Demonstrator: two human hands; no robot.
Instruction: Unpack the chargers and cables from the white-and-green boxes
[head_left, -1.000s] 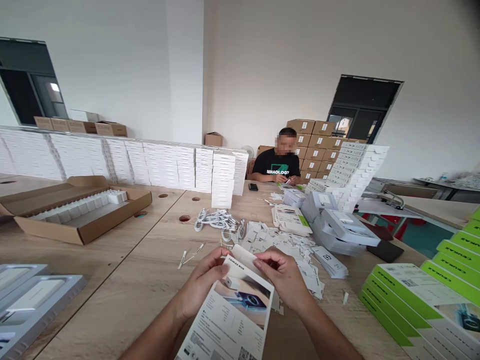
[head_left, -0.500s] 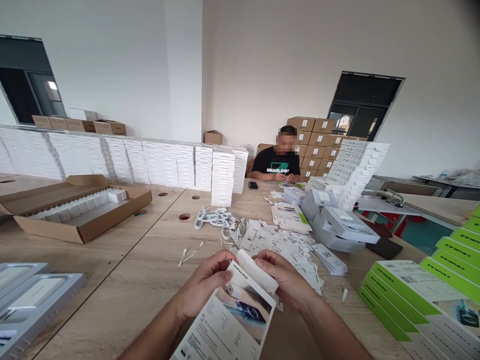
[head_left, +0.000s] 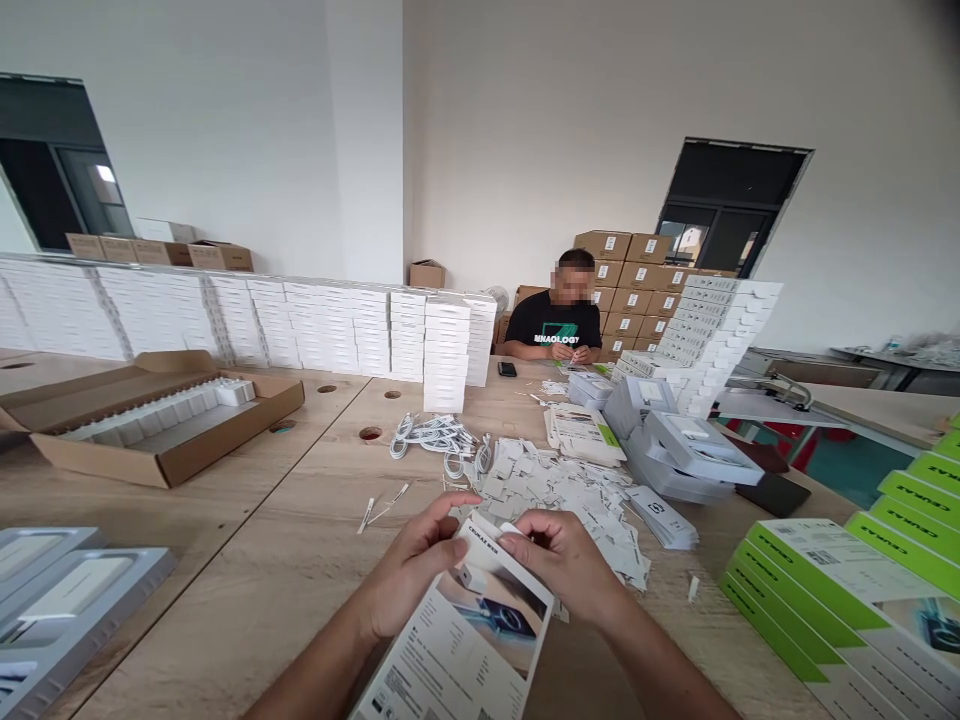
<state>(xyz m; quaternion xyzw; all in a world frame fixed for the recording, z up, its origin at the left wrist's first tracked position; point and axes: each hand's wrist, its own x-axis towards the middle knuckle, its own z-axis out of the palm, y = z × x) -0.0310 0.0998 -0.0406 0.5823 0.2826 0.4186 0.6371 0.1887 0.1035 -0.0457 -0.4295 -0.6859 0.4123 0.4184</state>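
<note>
A white printed product box (head_left: pixel 450 650) with a picture of a charger and phone is held tilted in front of me, its top end away from me. My left hand (head_left: pixel 424 550) grips the left side of that end, thumb on the printed face. At the right corner of the same end, my right hand (head_left: pixel 559 555) has its thumb and fingers pressed on the end flap, which is mostly hidden. Just beyond the hands lies a loose heap of small white cards (head_left: pixel 555 490). A bunch of white cables (head_left: pixel 435 437) sits behind the heap on the left.
Green and white boxes (head_left: pixel 802 590) are stacked at the right. Grey trays (head_left: pixel 82 610) stand at the left, near an open carton (head_left: pixel 161 450) holding white pieces. White box stacks (head_left: pixel 330 330) line the back. Across the table sits a person (head_left: pixel 555 325), hands together.
The raised white flap at the box's end has gone down under my right hand's fingers. My right hand has moved slightly inward; the left still holds the box.
</note>
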